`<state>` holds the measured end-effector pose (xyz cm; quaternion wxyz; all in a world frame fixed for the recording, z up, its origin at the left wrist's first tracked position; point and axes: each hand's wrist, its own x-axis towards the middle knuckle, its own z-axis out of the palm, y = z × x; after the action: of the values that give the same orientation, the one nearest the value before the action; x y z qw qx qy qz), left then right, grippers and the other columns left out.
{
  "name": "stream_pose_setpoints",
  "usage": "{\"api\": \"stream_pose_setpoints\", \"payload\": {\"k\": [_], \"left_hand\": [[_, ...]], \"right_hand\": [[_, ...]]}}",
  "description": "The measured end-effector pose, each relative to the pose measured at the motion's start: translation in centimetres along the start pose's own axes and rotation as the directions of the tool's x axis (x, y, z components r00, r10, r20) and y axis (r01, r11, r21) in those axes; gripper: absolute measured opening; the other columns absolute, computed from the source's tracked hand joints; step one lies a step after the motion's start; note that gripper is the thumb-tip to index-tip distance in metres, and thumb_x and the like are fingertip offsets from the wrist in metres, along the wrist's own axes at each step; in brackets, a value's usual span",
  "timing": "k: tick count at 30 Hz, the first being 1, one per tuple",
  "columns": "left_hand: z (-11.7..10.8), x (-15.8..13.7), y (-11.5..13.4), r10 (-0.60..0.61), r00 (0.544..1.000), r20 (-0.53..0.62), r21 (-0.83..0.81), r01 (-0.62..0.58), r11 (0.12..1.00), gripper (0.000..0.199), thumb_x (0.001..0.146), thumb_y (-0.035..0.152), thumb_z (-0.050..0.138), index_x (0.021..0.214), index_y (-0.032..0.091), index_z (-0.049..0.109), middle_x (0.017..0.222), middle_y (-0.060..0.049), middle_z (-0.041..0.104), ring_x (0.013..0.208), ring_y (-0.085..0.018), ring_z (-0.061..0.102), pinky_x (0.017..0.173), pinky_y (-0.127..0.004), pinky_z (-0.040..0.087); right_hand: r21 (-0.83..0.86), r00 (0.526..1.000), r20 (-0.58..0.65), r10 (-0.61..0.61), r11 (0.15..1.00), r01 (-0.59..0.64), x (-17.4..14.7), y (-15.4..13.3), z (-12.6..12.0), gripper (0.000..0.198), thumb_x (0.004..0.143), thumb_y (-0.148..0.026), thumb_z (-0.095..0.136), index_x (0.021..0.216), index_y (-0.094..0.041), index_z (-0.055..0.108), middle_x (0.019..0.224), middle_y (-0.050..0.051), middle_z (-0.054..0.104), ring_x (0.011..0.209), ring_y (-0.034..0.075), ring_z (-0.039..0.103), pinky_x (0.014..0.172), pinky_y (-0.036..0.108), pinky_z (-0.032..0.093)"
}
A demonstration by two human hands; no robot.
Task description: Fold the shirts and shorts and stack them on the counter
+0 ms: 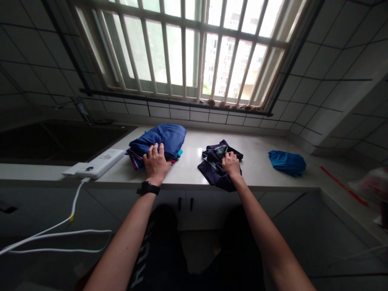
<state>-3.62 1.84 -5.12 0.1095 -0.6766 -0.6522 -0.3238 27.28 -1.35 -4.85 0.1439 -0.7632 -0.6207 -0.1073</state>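
My left hand [157, 163], a black watch on its wrist, rests with spread fingers against the front of a blue folded cloth pile [165, 137]. Pink, white and teal edges peek out from under the blue fabric. To the right, my right hand [231, 163] is closed on a crumpled dark navy garment [215, 171] with a greenish patterned patch. Part of that garment hangs slightly over the counter's front edge. Farther right, apart from both hands, lies a bright blue bundled cloth [287, 163].
A white power strip [100, 163] with a white cable [74, 202] sits at the left, beside a dark sink [121, 139] with a faucet [83, 111]. A red strip [344, 186] and a clear plastic bag [371, 182] lie on the right counter. A barred window [184, 60] is behind.
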Motion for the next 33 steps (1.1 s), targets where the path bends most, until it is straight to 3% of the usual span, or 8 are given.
{"api": "stream_pose_setpoints", "payload": {"k": [33], "left_hand": [[-0.2,-0.03,0.04,0.01,1.0,0.008,0.008,-0.01,1.0,0.072,0.09,0.032,0.063,0.156,0.01,0.045,0.163,-0.024,0.045,0.15,-0.039,0.037,0.116,-0.055,0.035]], "right_hand": [[-0.003,1.0,0.0,0.009,1.0,-0.009,0.1,0.15,0.11,0.037,0.106,-0.026,0.038,0.124,-0.012,0.067,0.133,0.022,0.062,0.116,0.032,0.059,0.091,0.04,0.047]]}}
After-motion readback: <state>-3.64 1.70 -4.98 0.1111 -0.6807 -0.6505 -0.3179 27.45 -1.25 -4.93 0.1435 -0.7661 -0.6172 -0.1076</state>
